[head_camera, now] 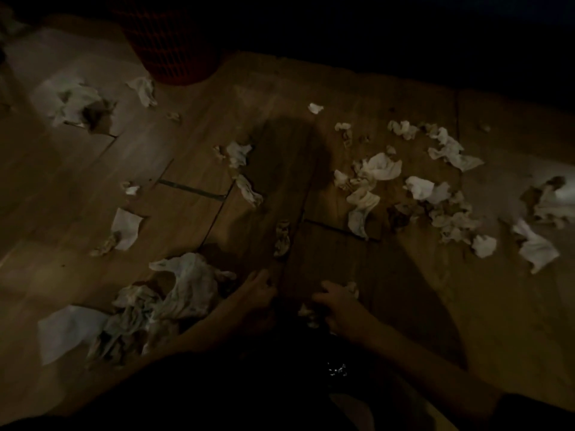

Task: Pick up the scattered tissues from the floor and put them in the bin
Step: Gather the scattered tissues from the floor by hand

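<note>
Several crumpled white tissues lie scattered over a dim wooden floor (404,306). A big heap of tissues (186,293) sits at the lower left, and a cluster of tissues (379,169) spreads across the right. A red mesh bin (174,57) stands at the far upper left. My left hand (258,290) rests low on the floor beside the heap, fingers apart, holding nothing that I can see. My right hand (336,306) is closed around small tissue scraps (308,314) near the bottom centre. A twisted tissue (282,237) lies just beyond both hands.
The scene is very dark. My shadow falls over the floor's middle. A dark gap (193,189) shows between floorboards at centre left. The top right of the view is black, with nothing readable there.
</note>
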